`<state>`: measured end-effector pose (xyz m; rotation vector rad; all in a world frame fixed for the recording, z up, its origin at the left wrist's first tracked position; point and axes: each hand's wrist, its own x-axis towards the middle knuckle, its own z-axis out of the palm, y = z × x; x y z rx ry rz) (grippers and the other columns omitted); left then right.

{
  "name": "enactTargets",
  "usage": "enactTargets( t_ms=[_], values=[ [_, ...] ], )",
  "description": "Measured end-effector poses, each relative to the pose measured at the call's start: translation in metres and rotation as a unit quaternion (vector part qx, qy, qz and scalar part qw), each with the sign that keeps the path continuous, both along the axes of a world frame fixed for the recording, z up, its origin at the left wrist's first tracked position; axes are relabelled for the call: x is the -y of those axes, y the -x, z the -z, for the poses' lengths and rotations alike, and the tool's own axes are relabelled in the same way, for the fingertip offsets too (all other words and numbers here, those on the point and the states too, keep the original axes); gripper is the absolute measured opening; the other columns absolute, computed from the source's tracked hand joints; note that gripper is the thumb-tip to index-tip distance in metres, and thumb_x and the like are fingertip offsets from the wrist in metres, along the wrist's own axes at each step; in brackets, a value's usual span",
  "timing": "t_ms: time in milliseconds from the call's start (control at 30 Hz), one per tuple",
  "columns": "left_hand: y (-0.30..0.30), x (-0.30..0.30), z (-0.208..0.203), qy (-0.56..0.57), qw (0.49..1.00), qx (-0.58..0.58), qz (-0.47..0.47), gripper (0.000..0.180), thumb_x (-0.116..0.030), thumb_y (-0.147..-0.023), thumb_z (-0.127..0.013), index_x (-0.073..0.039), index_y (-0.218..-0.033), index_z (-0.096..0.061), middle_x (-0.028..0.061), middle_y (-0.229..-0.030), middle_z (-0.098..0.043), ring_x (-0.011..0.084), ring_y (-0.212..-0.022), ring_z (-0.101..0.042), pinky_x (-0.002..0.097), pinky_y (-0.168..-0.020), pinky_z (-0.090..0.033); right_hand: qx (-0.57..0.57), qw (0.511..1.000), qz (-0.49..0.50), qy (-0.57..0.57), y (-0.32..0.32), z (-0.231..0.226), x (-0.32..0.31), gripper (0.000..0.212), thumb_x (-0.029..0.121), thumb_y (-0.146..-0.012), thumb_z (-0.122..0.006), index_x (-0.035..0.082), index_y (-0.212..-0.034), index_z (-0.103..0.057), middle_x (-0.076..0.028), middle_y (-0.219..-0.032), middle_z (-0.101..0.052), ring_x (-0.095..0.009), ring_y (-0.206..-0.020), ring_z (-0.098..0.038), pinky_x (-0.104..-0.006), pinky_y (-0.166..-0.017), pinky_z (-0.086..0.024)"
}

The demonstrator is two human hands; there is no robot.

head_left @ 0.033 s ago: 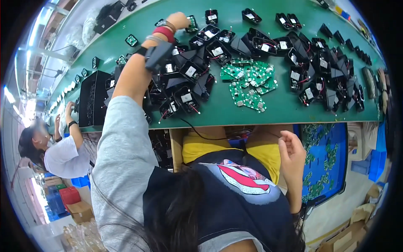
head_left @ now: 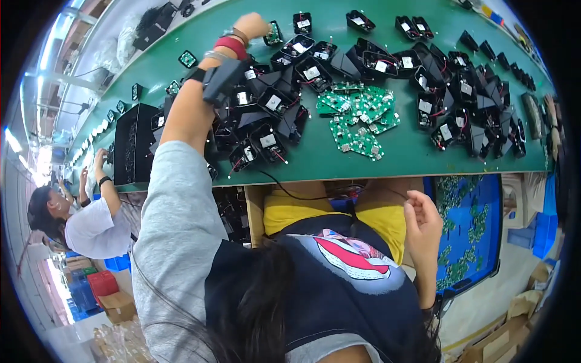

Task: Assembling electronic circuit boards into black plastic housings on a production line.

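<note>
My left hand [head_left: 253, 25] reaches far across the green table. Its bent fingers are at the left edge of a small black housing [head_left: 273, 36] with a green circuit board in its open side; the fingertips are partly hidden. Below that wrist, which wears a red band, lies a pile of black housings [head_left: 266, 103] with red and black wires and white labelled parts. My right hand [head_left: 425, 218] hangs over my lap, fingers loosely curled, thumb apart, nothing visible in it. Loose green circuit boards [head_left: 363, 115] lie in a heap in the middle of the table.
A second pile of black housings [head_left: 466, 109] covers the table's right part. More housings stand spaced along the far side. A black box [head_left: 136, 142] stands at the left, near a co-worker [head_left: 91, 224]. Right of my legs is a blue tray [head_left: 463, 230] with circuit boards.
My left hand has drawn back very slightly to the left along the housing's edge. The housing itself stays in place. My right hand is nearly unmoved.
</note>
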<state>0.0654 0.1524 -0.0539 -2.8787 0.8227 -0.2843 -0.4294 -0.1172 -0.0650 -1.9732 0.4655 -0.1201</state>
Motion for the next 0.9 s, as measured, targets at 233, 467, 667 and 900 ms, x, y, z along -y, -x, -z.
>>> enactTargets(
  t_ms=[233, 467, 667, 900],
  values=[
    [-0.037, 0.091, 0.017, 0.187, 0.961, 0.068, 0.193, 0.051, -0.041, -0.068, -0.069, -0.005, -0.103, -0.065, 0.0183, -0.094, -0.066, 0.0343, -0.083, -0.064, 0.0416, -0.076, -0.050, -0.005, 1.000, 0.001, 0.022, 0.010, 0.003, -0.006, 0.018, 0.003, -0.087, -0.056, -0.001, -0.104, -0.059, -0.004, -0.086, -0.059, -0.008, -0.076, -0.055, -0.0203, -0.068, -0.045],
    [-0.014, 0.110, 0.002, 0.037, 0.980, -0.136, 0.139, 0.030, -0.030, -0.062, -0.074, -0.003, -0.074, -0.070, 0.0156, -0.071, -0.066, 0.0287, -0.064, -0.064, 0.0362, -0.061, -0.051, 0.062, 0.996, -0.010, 0.066, -0.017, -0.004, -0.026, 0.018, 0.003, -0.086, -0.057, 0.001, -0.104, -0.058, -0.007, -0.089, -0.057, -0.012, -0.077, -0.057, -0.0236, -0.069, -0.046],
    [0.069, 0.088, -0.063, 0.400, 0.848, -0.344, 0.051, 0.023, -0.023, -0.072, -0.070, 0.001, -0.075, -0.068, 0.0043, -0.065, -0.065, 0.0133, -0.052, -0.059, 0.0267, -0.048, -0.048, 0.168, 0.942, -0.076, 0.280, -0.084, 0.014, -0.038, 0.030, 0.008, -0.079, -0.064, 0.006, -0.108, -0.057, -0.011, -0.098, -0.054, -0.028, -0.092, -0.055, -0.0350, -0.078, -0.046],
    [0.259, 0.049, -0.110, 0.649, 0.589, -0.479, -0.037, 0.043, -0.036, -0.092, -0.045, 0.001, -0.108, -0.060, 0.0150, -0.082, -0.065, 0.0263, -0.072, -0.065, 0.0352, -0.068, -0.053, 0.106, 0.958, -0.080, 0.254, -0.103, 0.029, -0.032, 0.031, 0.009, -0.073, -0.070, 0.004, -0.099, -0.055, -0.012, -0.098, -0.053, -0.031, -0.093, -0.053, -0.0379, -0.078, -0.044]
  ],
)
